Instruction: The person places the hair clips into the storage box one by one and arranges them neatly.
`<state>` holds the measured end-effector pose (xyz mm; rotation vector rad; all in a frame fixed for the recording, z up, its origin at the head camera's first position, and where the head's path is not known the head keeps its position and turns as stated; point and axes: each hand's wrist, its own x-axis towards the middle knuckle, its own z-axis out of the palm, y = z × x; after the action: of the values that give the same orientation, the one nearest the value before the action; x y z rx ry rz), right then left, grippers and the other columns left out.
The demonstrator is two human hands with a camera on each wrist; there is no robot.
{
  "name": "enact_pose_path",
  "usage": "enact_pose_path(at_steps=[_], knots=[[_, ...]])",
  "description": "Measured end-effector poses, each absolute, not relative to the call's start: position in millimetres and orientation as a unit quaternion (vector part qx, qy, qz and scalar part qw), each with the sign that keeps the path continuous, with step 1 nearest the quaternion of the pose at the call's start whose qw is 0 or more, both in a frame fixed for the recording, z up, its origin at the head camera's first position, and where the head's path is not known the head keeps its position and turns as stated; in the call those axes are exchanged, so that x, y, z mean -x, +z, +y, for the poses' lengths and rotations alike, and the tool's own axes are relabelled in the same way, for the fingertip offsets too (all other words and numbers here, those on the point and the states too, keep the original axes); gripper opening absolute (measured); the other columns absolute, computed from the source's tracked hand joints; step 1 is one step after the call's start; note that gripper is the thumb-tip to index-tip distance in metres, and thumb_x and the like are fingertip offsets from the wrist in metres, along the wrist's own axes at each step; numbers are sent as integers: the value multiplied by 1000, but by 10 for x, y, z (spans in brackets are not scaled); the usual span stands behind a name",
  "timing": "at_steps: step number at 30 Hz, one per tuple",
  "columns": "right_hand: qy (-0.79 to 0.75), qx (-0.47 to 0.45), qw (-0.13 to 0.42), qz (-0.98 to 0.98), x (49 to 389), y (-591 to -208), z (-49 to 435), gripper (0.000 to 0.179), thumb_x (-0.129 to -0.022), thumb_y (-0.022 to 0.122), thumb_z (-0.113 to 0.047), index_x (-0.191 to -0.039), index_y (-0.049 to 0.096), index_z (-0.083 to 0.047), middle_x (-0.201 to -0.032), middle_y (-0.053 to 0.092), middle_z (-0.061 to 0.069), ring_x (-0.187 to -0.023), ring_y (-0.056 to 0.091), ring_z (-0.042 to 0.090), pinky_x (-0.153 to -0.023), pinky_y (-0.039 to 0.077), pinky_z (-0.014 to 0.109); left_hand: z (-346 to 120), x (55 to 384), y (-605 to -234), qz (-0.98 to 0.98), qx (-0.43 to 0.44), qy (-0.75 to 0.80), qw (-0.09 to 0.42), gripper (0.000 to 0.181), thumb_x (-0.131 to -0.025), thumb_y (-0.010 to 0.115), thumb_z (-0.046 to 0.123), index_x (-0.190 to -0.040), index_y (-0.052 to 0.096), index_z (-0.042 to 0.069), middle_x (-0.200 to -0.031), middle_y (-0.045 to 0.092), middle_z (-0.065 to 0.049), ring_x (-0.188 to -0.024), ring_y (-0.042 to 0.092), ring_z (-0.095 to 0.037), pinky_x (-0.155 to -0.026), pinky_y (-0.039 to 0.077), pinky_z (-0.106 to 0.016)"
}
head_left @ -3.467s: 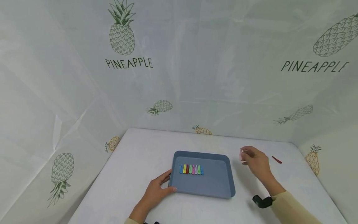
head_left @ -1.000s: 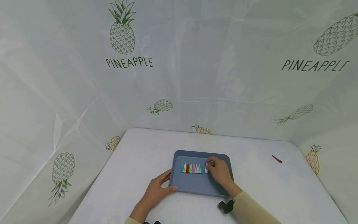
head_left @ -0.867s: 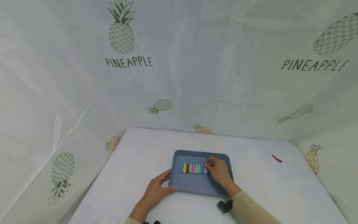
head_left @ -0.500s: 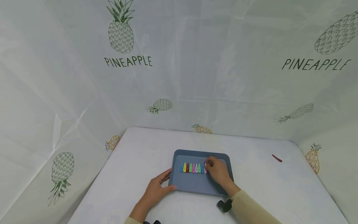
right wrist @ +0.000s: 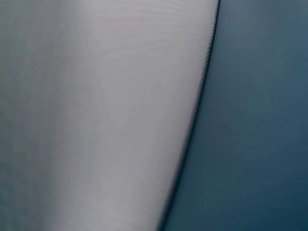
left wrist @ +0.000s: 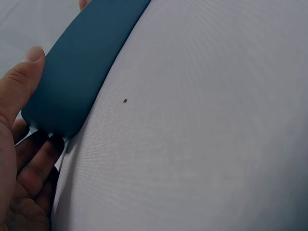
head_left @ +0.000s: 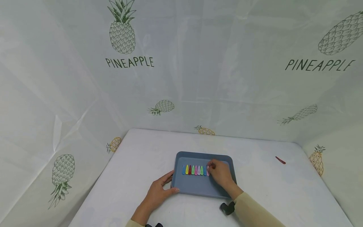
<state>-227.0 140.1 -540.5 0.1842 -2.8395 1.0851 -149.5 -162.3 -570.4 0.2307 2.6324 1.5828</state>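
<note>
In the head view, a blue-grey tray [head_left: 198, 187] holds a row of several coloured snap hair clips [head_left: 196, 170], lined up side by side. My right hand [head_left: 221, 173] reaches over the tray's right part and pinches a pink hair clip [head_left: 208, 171] at the row's right end, beside a blue hair clip [head_left: 204, 171]. Fingers cover part of the pink one. My left hand [head_left: 158, 193] grips the tray's front left corner; in the left wrist view its thumb [left wrist: 25, 79] lies along the tray wall and the other fingers curl at the corner's underside.
A lone red hair clip [head_left: 280, 160] lies on the white table [head_left: 263, 186], right of the tray. Behind and beside the table hangs a pale sheet [head_left: 212, 78] printed with pineapples. The right wrist view shows only the tray's edge [right wrist: 250, 120] and blurred white cloth.
My right hand has come from right of the tray into it with the pink hair clip, then edged left toward the blue one. My left hand has stayed at the corner.
</note>
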Motion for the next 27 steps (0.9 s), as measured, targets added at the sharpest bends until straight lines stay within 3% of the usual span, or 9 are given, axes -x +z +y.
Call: enact_pose_path(at_steps=[27], knots=[[370, -42, 34, -928, 2305, -5445, 1434, 13, -93, 78, -12, -105, 78, -8, -90, 74, 1, -80, 63, 14, -74, 55, 37, -1626, 1491, -5712, 849, -78, 522, 30, 84, -86, 85, 51, -158, 51, 25, -146, 67, -4, -144, 55, -33, -121, 36, -68]])
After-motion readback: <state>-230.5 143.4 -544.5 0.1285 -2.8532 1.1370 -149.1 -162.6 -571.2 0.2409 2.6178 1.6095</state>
